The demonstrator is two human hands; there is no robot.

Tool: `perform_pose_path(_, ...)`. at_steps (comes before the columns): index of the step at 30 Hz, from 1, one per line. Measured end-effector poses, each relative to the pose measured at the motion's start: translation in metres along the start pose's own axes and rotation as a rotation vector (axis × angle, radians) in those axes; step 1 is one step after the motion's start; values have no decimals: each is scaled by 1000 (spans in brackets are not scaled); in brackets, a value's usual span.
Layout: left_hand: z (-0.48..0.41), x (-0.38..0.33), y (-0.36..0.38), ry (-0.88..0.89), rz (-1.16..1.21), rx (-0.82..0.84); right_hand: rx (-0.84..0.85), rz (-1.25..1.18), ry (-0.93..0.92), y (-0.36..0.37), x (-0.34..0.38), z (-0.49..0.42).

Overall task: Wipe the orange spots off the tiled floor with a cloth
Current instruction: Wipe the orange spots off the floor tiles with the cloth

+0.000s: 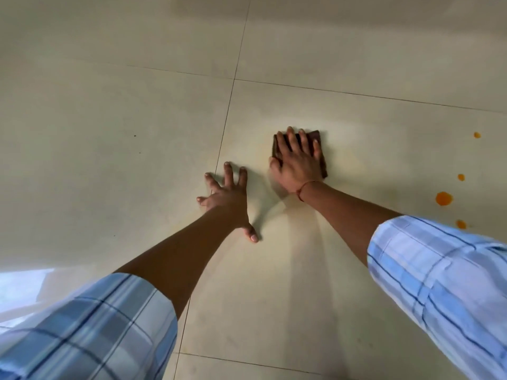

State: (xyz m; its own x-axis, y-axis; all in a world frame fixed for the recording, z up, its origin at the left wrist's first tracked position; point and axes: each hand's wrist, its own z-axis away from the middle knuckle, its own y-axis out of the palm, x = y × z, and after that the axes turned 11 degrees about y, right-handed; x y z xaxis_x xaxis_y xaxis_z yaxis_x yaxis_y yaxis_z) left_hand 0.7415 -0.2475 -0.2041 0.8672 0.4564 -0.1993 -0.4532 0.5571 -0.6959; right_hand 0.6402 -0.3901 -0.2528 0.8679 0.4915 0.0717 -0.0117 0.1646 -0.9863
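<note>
My right hand point(297, 160) lies flat on a folded dark brown cloth point(315, 136), pressing it onto the cream tiled floor point(109, 119). Most of the cloth is hidden under the palm and fingers. My left hand point(227, 198) is spread open on the floor just left of it, fingers apart, holding nothing. Several orange spots sit far to the right of the cloth: a large one point(443, 198), smaller ones above it point(461, 177) point(477, 134) and one below it point(461, 224). A faint yellowish smear shows on the tile around the cloth.
Dark grout lines point(227, 116) cross the floor, one running just left of my left hand. Tiny dark specks point(134, 136) lie on the left tile. A bright reflection point(22, 283) shows at the lower left. Plaid sleeves cover both upper arms.
</note>
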Motion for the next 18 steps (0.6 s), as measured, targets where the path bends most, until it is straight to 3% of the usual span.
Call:
perform_pose_path(4,1,1,0,28,20,-14,-12,72,-288,11,-33,99)
perform_pose_path(6,3,1,-1,29,22,-11,-10,85,-325,10,-66,122)
perform_pose_path(11,-2,1,2,20,12,-19,-6,5,53,4,-21,54)
perform_pose_path(15,0,1,2,28,2,-40,16,73,-311,21,-41,158)
perform_pose_path(18,3,1,1,32,5,-44,51,93,-427,17,-85,184)
